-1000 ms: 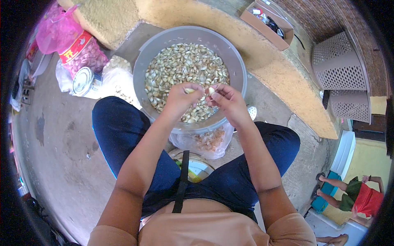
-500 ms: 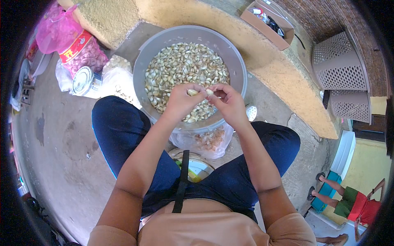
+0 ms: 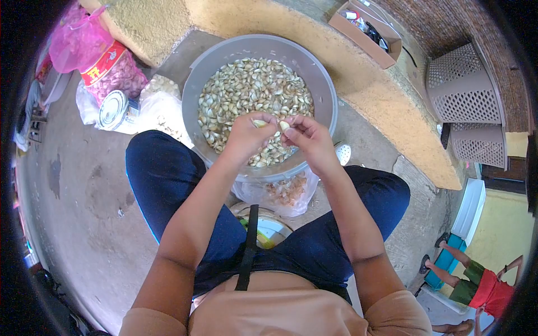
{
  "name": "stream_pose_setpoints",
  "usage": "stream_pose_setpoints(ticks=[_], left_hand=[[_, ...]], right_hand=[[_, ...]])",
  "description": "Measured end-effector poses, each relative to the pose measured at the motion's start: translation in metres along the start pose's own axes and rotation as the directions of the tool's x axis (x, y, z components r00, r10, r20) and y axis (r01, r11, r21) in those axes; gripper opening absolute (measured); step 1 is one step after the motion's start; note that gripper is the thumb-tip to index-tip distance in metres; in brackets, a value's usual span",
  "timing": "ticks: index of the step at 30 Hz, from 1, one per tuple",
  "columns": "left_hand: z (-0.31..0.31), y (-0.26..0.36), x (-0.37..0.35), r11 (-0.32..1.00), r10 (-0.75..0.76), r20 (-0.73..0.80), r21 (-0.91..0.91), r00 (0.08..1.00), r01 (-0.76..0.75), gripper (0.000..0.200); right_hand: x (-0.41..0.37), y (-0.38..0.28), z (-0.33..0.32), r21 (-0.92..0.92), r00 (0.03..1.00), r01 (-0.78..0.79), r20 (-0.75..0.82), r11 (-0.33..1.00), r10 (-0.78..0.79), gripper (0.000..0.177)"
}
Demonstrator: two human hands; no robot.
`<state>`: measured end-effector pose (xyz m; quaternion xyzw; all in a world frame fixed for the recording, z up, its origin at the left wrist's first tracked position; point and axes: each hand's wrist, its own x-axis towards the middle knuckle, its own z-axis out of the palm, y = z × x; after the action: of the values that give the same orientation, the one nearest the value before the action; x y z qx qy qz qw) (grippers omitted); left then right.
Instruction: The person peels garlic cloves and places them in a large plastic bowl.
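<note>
Both hands meet over the near part of a wide grey tub (image 3: 322, 92) holding a mass of garlic cloves (image 3: 252, 92) with pale and brownish skins. My left hand (image 3: 246, 137) is closed, with a pale garlic clove (image 3: 259, 123) between thumb and forefinger. Close beside it, my right hand (image 3: 315, 145) pinches another whitish clove (image 3: 284, 126) in its fingertips. The fingertips of the two hands nearly touch. Below the tub's near rim, a clear plastic bag (image 3: 305, 196) contains brownish garlic skins (image 3: 284, 190).
At left stand a pink mesh sack (image 3: 120, 78), a tin can (image 3: 114, 109) and a white bag (image 3: 159, 103). A low yellowish ledge (image 3: 386, 112) curves behind the tub, bearing a cardboard box (image 3: 367, 36). Perforated baskets (image 3: 465, 89) lie at right. Another person (image 3: 487, 288) is at lower right.
My hands have drawn slightly apart, and the clove in the right fingertips shows more clearly. The person at lower right has shifted slightly. The tub has stayed put.
</note>
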<state>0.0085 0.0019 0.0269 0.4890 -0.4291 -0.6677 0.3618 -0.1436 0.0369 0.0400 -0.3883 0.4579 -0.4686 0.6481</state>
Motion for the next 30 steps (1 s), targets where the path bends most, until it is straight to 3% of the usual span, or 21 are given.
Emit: stream_pose_setpoints(ticks=[7, 16, 20, 23, 30], left_hand=[[0.001, 0.000, 0.001, 0.993, 0.061, -0.012, 0.105, 0.998, -0.060, 0.009], [0.003, 0.006, -0.004, 0.989, 0.052, -0.003, 0.142, 0.999, -0.051, 0.019], [0.003, 0.009, -0.006, 0.970, 0.063, 0.000, 0.236, 0.998, -0.061, 0.023], [0.001, 0.013, -0.007, 0.985, -0.050, 0.031, 0.164, 0.998, 0.045, 0.021], [-0.004, 0.006, -0.004, 0.994, -0.094, 0.092, -0.045, 0.991, 0.098, 0.020]], right_hand=[[0.002, 0.000, -0.003, 0.250, 0.986, -0.167, 0.030, 0.954, 0.165, 0.020], [0.003, 0.002, -0.004, 0.260, 0.989, -0.142, -0.008, 0.955, 0.149, 0.019], [0.004, 0.002, -0.003, 0.124, 0.994, -0.100, -0.039, 0.987, 0.105, 0.018], [0.004, 0.004, -0.002, 0.064, 0.997, -0.059, -0.054, 0.996, 0.062, 0.017], [0.002, -0.001, 0.001, 0.066, 0.998, -0.025, -0.055, 0.997, 0.029, 0.017]])
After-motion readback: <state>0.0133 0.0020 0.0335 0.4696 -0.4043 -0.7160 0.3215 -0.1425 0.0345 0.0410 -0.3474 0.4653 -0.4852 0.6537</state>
